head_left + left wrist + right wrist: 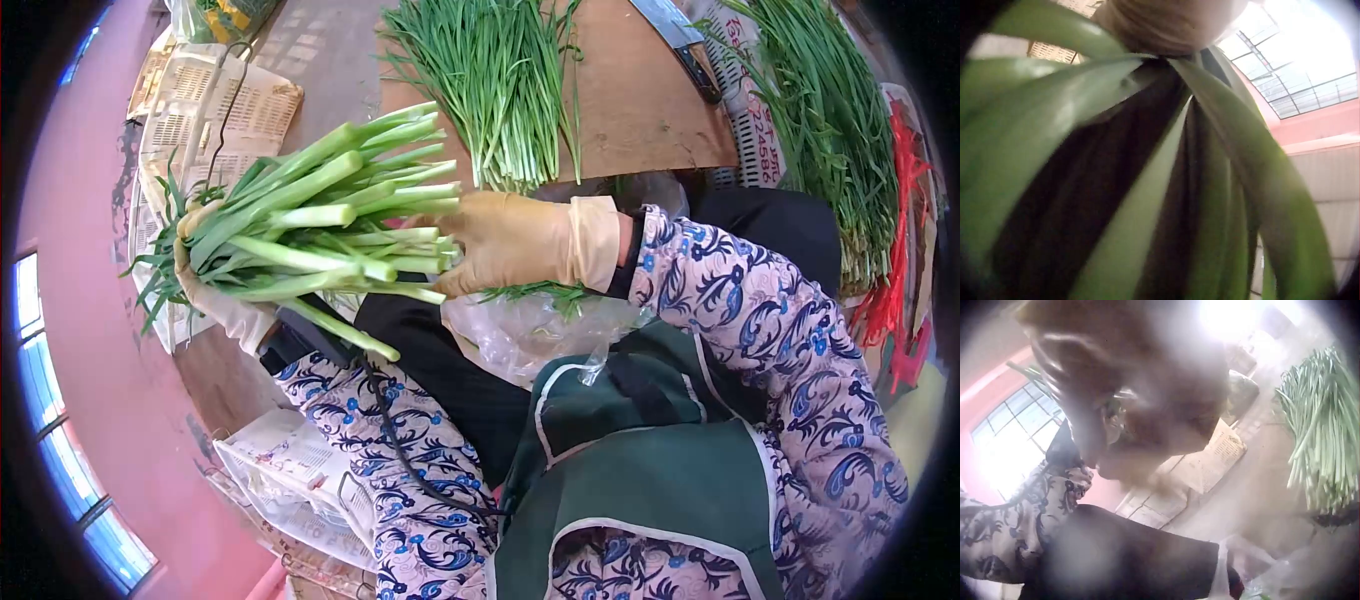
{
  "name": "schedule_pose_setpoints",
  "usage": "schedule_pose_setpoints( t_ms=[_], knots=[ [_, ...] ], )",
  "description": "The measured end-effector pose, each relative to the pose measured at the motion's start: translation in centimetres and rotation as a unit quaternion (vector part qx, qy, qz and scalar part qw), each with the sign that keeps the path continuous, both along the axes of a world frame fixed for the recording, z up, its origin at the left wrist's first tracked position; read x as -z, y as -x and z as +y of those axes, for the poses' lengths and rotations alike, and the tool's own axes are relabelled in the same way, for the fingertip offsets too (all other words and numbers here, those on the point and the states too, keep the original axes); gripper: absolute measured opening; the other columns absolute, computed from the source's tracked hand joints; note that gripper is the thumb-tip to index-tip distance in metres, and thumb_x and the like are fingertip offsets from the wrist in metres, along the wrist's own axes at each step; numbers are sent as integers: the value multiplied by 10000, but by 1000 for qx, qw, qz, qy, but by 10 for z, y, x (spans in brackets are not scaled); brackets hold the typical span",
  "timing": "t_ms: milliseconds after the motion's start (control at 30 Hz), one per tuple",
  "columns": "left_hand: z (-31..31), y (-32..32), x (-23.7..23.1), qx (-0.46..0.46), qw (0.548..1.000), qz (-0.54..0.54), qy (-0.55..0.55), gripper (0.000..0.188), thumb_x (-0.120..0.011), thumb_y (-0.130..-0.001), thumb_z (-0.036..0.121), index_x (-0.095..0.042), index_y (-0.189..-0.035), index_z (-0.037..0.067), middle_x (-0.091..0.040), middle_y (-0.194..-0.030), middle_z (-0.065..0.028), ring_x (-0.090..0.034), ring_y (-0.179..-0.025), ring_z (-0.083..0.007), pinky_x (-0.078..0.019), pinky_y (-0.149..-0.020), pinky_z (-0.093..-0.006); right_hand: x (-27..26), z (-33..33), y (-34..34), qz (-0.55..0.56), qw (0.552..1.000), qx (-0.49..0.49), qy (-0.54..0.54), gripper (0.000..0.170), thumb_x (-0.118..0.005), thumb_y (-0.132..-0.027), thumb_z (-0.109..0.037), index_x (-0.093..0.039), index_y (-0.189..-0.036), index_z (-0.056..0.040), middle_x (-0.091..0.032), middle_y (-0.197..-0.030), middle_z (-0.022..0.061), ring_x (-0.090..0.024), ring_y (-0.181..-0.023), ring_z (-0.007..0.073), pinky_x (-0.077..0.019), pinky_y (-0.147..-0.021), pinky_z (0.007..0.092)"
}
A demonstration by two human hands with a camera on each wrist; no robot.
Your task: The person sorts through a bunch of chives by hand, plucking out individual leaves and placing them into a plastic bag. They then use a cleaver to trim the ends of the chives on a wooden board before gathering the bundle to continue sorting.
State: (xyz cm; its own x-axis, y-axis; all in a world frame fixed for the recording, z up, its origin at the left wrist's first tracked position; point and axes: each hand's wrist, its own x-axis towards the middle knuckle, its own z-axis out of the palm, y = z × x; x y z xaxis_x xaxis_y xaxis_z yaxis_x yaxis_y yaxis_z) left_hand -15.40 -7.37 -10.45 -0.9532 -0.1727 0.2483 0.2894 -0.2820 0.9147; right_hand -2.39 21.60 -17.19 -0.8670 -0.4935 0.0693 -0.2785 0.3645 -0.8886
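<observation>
Stalks (315, 215) in left hand (222, 303), right hand (520, 238) alongside — knife (692, 60) at board (645, 120) edge

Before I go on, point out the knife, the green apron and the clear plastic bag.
Knife (693, 63), head view: black handle.
Green apron (650, 480), head view: middle of the cloth.
Clear plastic bag (525, 338), head view: crumpled side.

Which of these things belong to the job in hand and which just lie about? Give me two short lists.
Job, as I judge it:
- left hand, gripping stalks
- right hand, at the stalk ends
- perhaps the greens on the board

Apparently lying about:
- knife
- red strands
- clear bag
</observation>
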Motion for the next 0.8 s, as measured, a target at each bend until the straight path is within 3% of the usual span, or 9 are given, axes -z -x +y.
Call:
schedule_pose_setpoints(
  t_ms=[33, 100, 200, 267, 333, 400, 500, 600, 800],
  knots=[
    [1, 0, 1, 38, 998, 1, -41, 412, -434, -963, 314, -553, -1199, -3, -661, -1143, -178, -610, -1075, -282, -445, -1031, -431, 6, -3, 3, -48, 998, -27, 6, 437, -689, -806, -354, -663, -1097, -28, -683, -984, 197, -671, -815, 303, -533, -748, 373],
    [-1, 2, 2, 92, 990, -7, -105, 348, -502, -926, 261, -559, -1150, 0, -652, -1094, -141, -591, -1078, -271, -419, -1048, -428, 20, 0, -2, 224, 968, -91, -60, 273, -625, -876, -283, -684, -978, -37, -682, -900, 177, -661, -769, 290, -528, -716, 383],
    [-20, 12, -1, 191, 946, -56, -256, 247, -600, -858, 176, -571, -1057, 33, -608, -1005, -68, -557, -1036, -238, -418, -1008, -406, 10, 22, -16, 262, 960, -65, 74, 207, -615, -874, -238, -686, -936, -54, -653, -774, 145, -646, -714, 311, -528, -672, 401],
    [-31, 13, 1, 210, 941, -58, -258, 274, -582, -874, 212, -578, -1078, 29, -617, -1039, -86, -567, -1044, -252, -432, -999, -421, -14, 43, -43, -24, 997, -20, 65, 182, -619, -862, -225, -688, -915, -66, -642, -722, 112, -652, -712, 326, -536, -668, 390],
    [-30, 5, -1, 113, 981, -28, -158, 343, -541, -903, 271, -584, -1126, 15, -633, -1104, -122, -586, -1066, -281, -449, -999, -448, -11, 71, -69, 53, 973, -135, -181, 200, -637, -856, -252, -689, -907, -66, -670, -760, 100, -670, -780, 334, -541, -730, 390],
    [-32, -1, -1, -13, 998, -9, -68, 391, -516, -920, 302, -580, -1162, 3, -639, -1140, -138, -595, -1079, -295, -456, -1004, -454, 15, 93, -105, 32, 848, -286, -446, 356, -723, -785, -293, -640, -1045, -64, -657, -717, 86, -674, -712, 298, -517, -647, 390],
    [-45, 0, 1, -83, 994, -44, -58, 412, -510, -925, 306, -567, -1187, -7, -639, -1141, -133, -597, -1083, -292, -452, -1015, -437, -13, 92, -89, -9, 879, -153, -452, 470, -721, -793, -372, -607, -1113, -48, -688, -873, 127, -689, -837, 327, -534, -741, 448],
    [-35, 0, 0, -44, 995, -38, -76, 401, -515, -921, 292, -563, -1184, -6, -633, -1126, -125, -594, -1074, -283, -449, -1012, -430, -30, 69, -52, 19, 999, 32, -24, 586, -697, -835, -470, -588, -1138, 20, -672, -929, 219, -668, -895, 360, -532, -736, 422],
    [-15, -5, -3, 60, 986, -6, -157, 382, -526, -911, 265, -555, -1180, -4, -622, -1094, -108, -588, -1055, -265, -445, -1006, -416, -59, 21, -24, -230, 936, -20, 266, 339, -577, -985, -314, -635, -1148, -22, -645, -826, 39, -595, -668, 90, -483, -597, 226]
  ],
)
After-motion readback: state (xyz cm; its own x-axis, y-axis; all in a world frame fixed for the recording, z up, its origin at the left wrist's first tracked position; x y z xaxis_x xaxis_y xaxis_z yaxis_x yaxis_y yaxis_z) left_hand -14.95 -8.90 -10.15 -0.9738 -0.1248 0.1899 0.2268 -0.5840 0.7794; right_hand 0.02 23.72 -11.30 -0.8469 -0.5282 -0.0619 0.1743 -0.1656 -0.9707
